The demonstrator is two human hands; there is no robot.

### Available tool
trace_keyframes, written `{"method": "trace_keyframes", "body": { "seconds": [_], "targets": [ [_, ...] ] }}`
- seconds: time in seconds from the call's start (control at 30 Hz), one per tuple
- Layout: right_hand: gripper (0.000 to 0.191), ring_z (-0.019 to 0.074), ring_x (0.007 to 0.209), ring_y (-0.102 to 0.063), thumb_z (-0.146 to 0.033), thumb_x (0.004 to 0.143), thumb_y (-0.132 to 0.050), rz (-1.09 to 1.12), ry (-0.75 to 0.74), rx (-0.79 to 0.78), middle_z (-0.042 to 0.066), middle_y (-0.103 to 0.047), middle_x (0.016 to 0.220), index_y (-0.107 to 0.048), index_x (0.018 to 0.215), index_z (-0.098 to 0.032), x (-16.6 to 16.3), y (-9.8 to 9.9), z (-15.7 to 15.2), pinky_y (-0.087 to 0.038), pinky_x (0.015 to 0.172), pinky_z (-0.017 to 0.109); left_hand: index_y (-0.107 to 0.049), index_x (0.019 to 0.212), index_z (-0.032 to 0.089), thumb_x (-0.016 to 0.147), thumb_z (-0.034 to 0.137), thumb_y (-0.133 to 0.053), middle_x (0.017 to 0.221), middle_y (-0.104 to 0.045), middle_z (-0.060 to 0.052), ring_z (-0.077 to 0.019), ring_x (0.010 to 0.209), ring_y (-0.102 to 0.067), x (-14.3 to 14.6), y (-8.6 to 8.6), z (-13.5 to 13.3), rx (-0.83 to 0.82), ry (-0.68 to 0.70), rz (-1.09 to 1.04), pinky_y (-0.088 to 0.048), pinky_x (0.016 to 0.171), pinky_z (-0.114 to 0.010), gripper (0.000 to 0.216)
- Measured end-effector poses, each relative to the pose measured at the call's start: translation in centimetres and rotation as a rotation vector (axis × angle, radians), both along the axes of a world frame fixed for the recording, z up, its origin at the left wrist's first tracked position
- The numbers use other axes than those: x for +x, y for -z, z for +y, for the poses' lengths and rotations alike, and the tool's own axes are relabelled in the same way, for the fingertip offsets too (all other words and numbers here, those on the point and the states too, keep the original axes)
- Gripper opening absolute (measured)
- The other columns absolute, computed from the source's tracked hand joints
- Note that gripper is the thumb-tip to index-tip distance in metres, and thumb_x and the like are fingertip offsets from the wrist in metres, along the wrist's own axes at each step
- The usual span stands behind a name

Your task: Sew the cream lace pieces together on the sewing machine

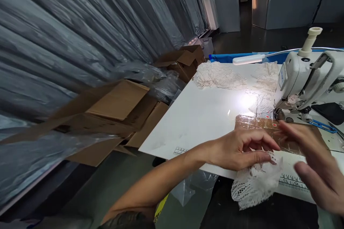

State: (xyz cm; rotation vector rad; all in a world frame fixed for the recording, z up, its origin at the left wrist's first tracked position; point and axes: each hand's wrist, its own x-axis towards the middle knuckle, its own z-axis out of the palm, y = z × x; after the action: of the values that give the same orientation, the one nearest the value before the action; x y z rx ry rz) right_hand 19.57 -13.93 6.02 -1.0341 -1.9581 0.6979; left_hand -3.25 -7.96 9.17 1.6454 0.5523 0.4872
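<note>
My left hand (233, 150) is closed over a piece of white lace (254, 188), thumb and fingers pinching its upper edge. The lace hangs over the front edge of the sewing table (196, 114). To its right, my right hand (319, 168) is smeared by motion; its thumb and fingers are apart, and nothing shows between them. Just behind both hands lies a brown board covered in clear tape (244, 121), in front of the sewing machine's needle area. More white lace (262, 103) lies left of the white sewing machine (292, 71).
Heaped cream lace (215, 75) lies along the table's far edge, near a white lamp (248, 59). Blue-handled scissors (324, 126) rest right of the needle area. Open cardboard boxes (120, 100) and plastic bags stand left of the table, beside a grey curtain (94, 18).
</note>
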Motion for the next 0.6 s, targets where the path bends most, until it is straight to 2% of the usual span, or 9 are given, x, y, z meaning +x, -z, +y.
{"method": "trace_keyframes", "body": {
  "seconds": [0.07, 0.13, 0.2, 0.23, 0.33, 0.4, 0.5, 0.53, 0.6],
  "targets": [
    [0.056, 0.0264, 0.115, -0.059, -0.051, 0.095, -0.05, 0.077, -0.109, -0.246, 0.011, -0.057, 0.132, -0.04, 0.147, -0.031, -0.6, 1.0, 1.2, -0.054, 0.092, 0.043, -0.063, 0.106, 0.014, 0.089, 0.018, -0.058, 0.098, -0.068, -0.006, -0.0086, 0.077, -0.065, 0.4, 0.3, 0.3, 0.014, -0.003, 0.005, -0.054, 0.064, -0.018, 0.018],
    [0.06, 0.0231, 0.1, -0.065, -0.053, 0.092, -0.054, 0.119, -0.182, -0.529, 0.011, -0.065, 0.118, -0.044, 0.144, -0.026, -0.7, 2.1, 2.2, -0.057, 0.082, 0.038, -0.063, 0.106, 0.014, 0.089, 0.019, -0.057, 0.102, -0.067, -0.007, -0.0101, 0.083, -0.065, 0.2, 1.0, 1.2, 0.064, -0.08, 0.019, -0.054, 0.067, -0.019, 0.018],
    [0.061, 0.0204, 0.086, -0.065, -0.053, 0.089, -0.057, 0.122, -0.177, -0.683, 0.009, -0.069, 0.102, -0.049, 0.14, -0.021, -0.4, 3.0, 3.1, -0.057, 0.072, 0.034, -0.061, 0.108, 0.013, 0.089, 0.022, -0.056, 0.102, -0.066, -0.007, -0.0107, 0.083, -0.064, -0.4, 1.9, 2.6, 0.105, -0.177, 0.066, -0.053, 0.066, -0.019, 0.021],
    [0.06, 0.0194, 0.081, -0.065, -0.052, 0.088, -0.057, 0.105, -0.146, -0.701, 0.008, -0.069, 0.096, -0.052, 0.138, -0.02, -0.2, 3.3, 3.6, -0.056, 0.067, 0.032, -0.059, 0.11, 0.012, 0.09, 0.024, -0.055, 0.101, -0.066, -0.008, -0.0106, 0.081, -0.064, -0.7, 2.4, 3.2, 0.119, -0.214, 0.106, -0.053, 0.065, -0.019, 0.023],
    [0.052, 0.018, 0.07, -0.063, -0.049, 0.087, -0.054, -0.026, -0.022, -0.594, 0.006, -0.069, 0.084, -0.06, 0.129, -0.018, 0.6, 3.5, 5.1, -0.053, 0.061, 0.03, -0.057, 0.113, 0.012, 0.093, 0.025, -0.048, 0.096, -0.066, -0.007, -0.0105, 0.074, -0.062, -1.9, 3.6, 4.9, 0.274, -0.305, 0.299, -0.051, 0.062, -0.022, 0.026],
    [0.046, 0.0184, 0.066, -0.062, -0.046, 0.088, -0.052, -0.166, 0.088, -0.443, 0.005, -0.069, 0.079, -0.065, 0.123, -0.019, 1.1, 3.3, 6.1, -0.051, 0.061, 0.031, -0.058, 0.113, 0.013, 0.095, 0.024, -0.046, 0.098, -0.066, -0.007, -0.0129, 0.078, -0.062, -2.3, 4.3, 5.8, 0.53, -0.334, 0.461, -0.051, 0.066, -0.026, 0.024],
    [0.04, 0.0189, 0.058, -0.061, -0.043, 0.088, -0.049, -0.365, 0.25, -0.236, 0.004, -0.067, 0.067, -0.071, 0.113, -0.022, 1.5, 3.3, 6.9, -0.046, 0.054, 0.03, -0.059, 0.112, 0.015, 0.095, 0.019, -0.043, 0.111, -0.063, -0.011, -0.0186, 0.091, -0.061, -1.9, 4.9, 7.2, 0.92, -0.312, 0.607, -0.051, 0.074, -0.033, 0.023],
    [0.039, 0.0187, 0.055, -0.059, -0.044, 0.088, -0.048, -0.409, 0.291, -0.189, 0.004, -0.066, 0.065, -0.073, 0.111, -0.023, 1.5, 3.5, 7.0, -0.043, 0.052, 0.029, -0.06, 0.111, 0.015, 0.096, 0.019, -0.041, 0.114, -0.062, -0.011, -0.0193, 0.094, -0.061, -1.5, 5.1, 7.7, 0.985, -0.297, 0.621, -0.05, 0.075, -0.034, 0.024],
    [0.041, 0.0179, 0.051, -0.057, -0.048, 0.09, -0.045, -0.455, 0.338, -0.126, 0.004, -0.068, 0.066, -0.074, 0.107, -0.024, 1.7, 4.0, 7.0, -0.038, 0.048, 0.029, -0.062, 0.106, 0.014, 0.098, 0.019, -0.037, 0.113, -0.063, -0.011, -0.0188, 0.094, -0.061, -0.3, 5.4, 9.1, 1.009, -0.253, 0.629, -0.05, 0.075, -0.032, 0.026]
  ]
}}
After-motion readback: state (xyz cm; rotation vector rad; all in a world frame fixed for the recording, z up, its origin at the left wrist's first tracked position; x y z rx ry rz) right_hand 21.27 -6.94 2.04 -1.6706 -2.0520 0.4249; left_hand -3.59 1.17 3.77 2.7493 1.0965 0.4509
